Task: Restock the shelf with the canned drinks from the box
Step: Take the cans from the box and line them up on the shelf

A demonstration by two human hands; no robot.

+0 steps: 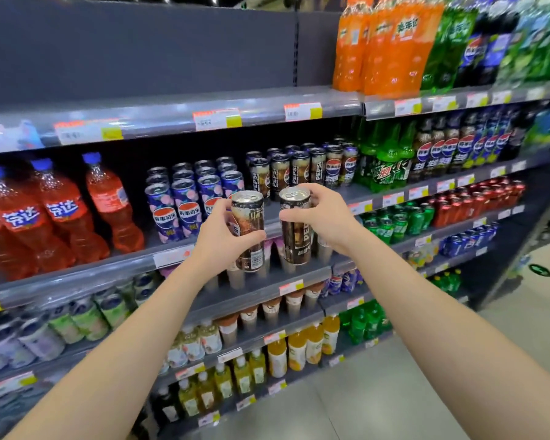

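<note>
Left hand (218, 241) grips one slim brown metal drink can (250, 227); right hand (327, 217) grips another brown can (296, 233). Matching shelved cans (299, 168) stand just beyond the fingers. Neither placed yet; box unseen.

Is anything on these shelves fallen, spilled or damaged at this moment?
Nothing clearly stands out. No spill or damage shows. The red bottles at the left seem to lean, but the wide lens may cause that. The lower left bottles are too blurred to judge.
</note>
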